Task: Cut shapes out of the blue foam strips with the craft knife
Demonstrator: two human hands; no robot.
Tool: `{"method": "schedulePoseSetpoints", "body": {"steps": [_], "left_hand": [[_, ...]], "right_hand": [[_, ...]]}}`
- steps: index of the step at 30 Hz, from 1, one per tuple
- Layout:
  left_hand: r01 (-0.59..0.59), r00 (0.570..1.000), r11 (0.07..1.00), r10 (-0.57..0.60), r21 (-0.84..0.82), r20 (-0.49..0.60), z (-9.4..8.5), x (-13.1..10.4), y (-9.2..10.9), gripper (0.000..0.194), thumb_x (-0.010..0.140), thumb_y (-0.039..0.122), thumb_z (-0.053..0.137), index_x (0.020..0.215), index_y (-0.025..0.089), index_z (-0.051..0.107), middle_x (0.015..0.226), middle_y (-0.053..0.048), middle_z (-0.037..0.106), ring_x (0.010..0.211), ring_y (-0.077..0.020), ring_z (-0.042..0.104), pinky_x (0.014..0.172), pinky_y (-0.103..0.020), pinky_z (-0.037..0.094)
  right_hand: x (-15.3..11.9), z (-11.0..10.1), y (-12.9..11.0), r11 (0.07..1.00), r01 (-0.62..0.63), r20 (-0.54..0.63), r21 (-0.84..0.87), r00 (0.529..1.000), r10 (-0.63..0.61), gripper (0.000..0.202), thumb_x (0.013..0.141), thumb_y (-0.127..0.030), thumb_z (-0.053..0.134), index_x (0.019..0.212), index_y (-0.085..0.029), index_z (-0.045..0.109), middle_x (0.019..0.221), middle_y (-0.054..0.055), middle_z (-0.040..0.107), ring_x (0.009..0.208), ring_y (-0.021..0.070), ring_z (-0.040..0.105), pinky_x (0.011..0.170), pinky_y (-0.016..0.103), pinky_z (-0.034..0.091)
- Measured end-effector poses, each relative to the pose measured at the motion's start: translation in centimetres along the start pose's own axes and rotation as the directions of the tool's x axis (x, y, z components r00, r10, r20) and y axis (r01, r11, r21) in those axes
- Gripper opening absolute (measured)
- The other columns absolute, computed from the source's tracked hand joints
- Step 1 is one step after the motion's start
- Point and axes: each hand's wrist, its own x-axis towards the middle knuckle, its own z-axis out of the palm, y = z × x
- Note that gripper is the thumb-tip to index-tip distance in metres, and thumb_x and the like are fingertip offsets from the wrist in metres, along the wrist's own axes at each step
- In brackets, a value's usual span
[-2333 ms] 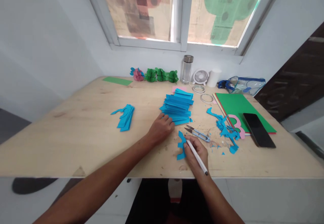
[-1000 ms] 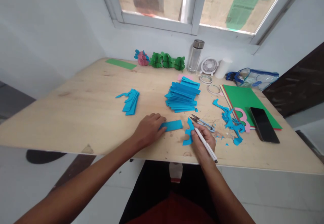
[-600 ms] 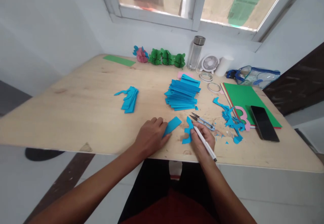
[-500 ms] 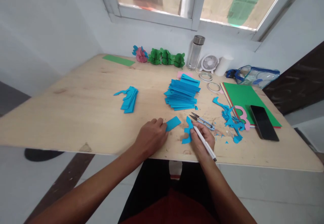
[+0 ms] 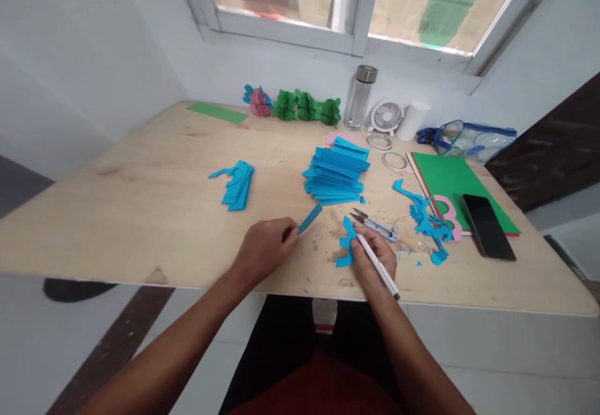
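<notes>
Pinched in my left hand is a blue paper strip, tilted so that it looks narrow. My right hand is closed on a white pen and on a blue cut-out with a wavy edge. Just beyond my right hand lie blue thread snips with dark blades. A pile of blue paper strips lies ahead of both hands. Further left is a smaller stack of blue pieces.
Blue scraps, a pink cut-out, green paper and a phone lie at the right. Along the back stand green paper figures, a bottle and a small fan, with tape rolls nearer.
My left hand has moved a little left, and its blue strip has turned from flat to nearly edge-on. My right hand has kept its place with the pen and cut-out.
</notes>
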Motion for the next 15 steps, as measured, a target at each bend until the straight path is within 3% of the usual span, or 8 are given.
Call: {"method": "schedulePoseSetpoints", "body": {"steps": [4,7,11,15], "left_hand": [[0.195,0.981,0.913,-0.184,-0.359,0.065,0.2,-0.1,0.1,0.031,0.084,0.033,0.046,0.066,0.017,0.066,0.058,0.001,0.063,0.055,-0.014,0.058,0.054,-0.023,0.04],[0.234,0.972,0.882,-0.208,-0.409,0.107,0.7,-0.5,0.3,0.035,0.085,0.037,0.045,0.068,0.017,0.068,0.055,0.002,0.063,0.053,-0.0148,0.059,0.052,-0.023,0.041],[0.155,0.987,0.932,-0.134,-0.327,0.086,1.0,-1.3,0.3,0.034,0.09,0.036,0.044,0.086,0.018,0.073,0.07,-0.001,0.073,0.063,-0.0175,0.067,0.061,-0.026,0.048],[-0.062,0.998,0.993,0.061,-0.101,-0.014,1.2,-1.6,-0.7,0.031,0.093,0.025,0.043,0.104,0.017,0.071,0.09,-0.007,0.076,0.08,-0.0219,0.07,0.073,-0.033,0.053]], "right_hand": [[0.1,-0.1,0.1,1.0,-0.009,0.009,0.006,1.0,0.009,0.024,0.077,-0.036,0.068,0.093,-0.02,0.074,0.075,0.002,0.07,0.064,0.0156,0.062,0.059,0.026,0.05],[0.2,-0.2,0.5,1.0,-0.008,0.018,0.007,1.0,0.008,0.023,0.075,-0.034,0.07,0.093,-0.02,0.074,0.076,0.001,0.071,0.063,0.0149,0.061,0.059,0.025,0.05],[0.4,-0.3,0.9,1.0,0.0,0.028,-0.012,1.0,0.0,0.024,0.074,-0.034,0.071,0.093,-0.02,0.075,0.076,0.001,0.071,0.064,0.0152,0.061,0.059,0.025,0.049],[0.3,-0.2,0.5,1.0,0.0,0.015,-0.006,1.0,0.0,0.024,0.075,-0.034,0.07,0.093,-0.02,0.075,0.074,0.001,0.07,0.063,0.0151,0.061,0.059,0.025,0.049]]}}
